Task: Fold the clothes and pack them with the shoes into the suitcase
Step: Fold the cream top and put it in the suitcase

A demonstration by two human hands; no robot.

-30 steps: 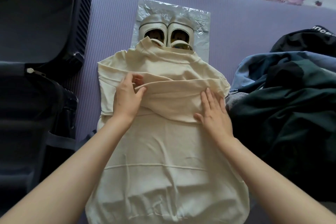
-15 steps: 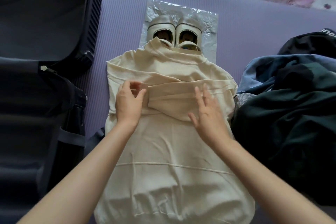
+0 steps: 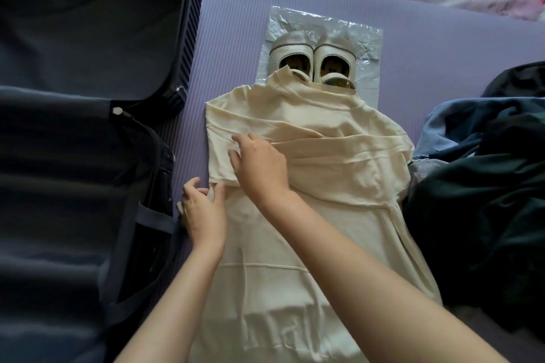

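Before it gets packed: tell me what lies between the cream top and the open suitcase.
Nothing visible: only a strip of purple mat separates the cream top from the suitcase at its left. The left hand grips the top's left edge; the right hand rests on it.

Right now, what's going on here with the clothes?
A person is folding a cream top on the purple mat. The right hand presses flat on the folded-in sleeve; the left hand pinches the top's left edge. The shoes sit on a plastic bag beyond the collar, unpacked. The suitcase lies open at left.
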